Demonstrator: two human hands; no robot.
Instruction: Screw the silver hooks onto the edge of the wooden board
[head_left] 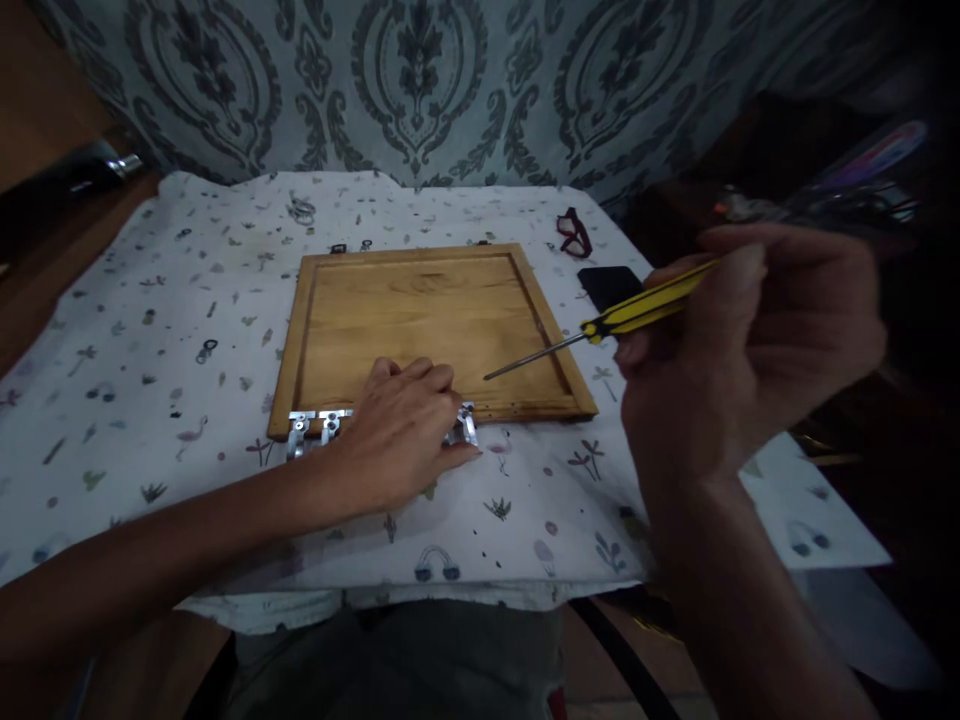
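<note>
A framed wooden panel (pixel 420 310) lies flat on the patterned white cloth. Shiny metal fittings (pixel 331 425) run along its near edge, at the left and middle. My left hand (pixel 405 430) rests over that edge with its fingers curled and closed, covering part of the fittings; what is under the fingers is hidden. Raised at the right, my right hand (pixel 742 350) is closed round the yellow and black handle of a screwdriver (pixel 649 305). The shaft points down and left, its tip over the panel's lower right part.
Red-framed glasses (pixel 574 233) and a dark flat object (pixel 609 287) lie right of the panel on the cloth-covered table (pixel 187 330). A patterned wall (pixel 420 90) stands behind. My lap is below the table's front edge.
</note>
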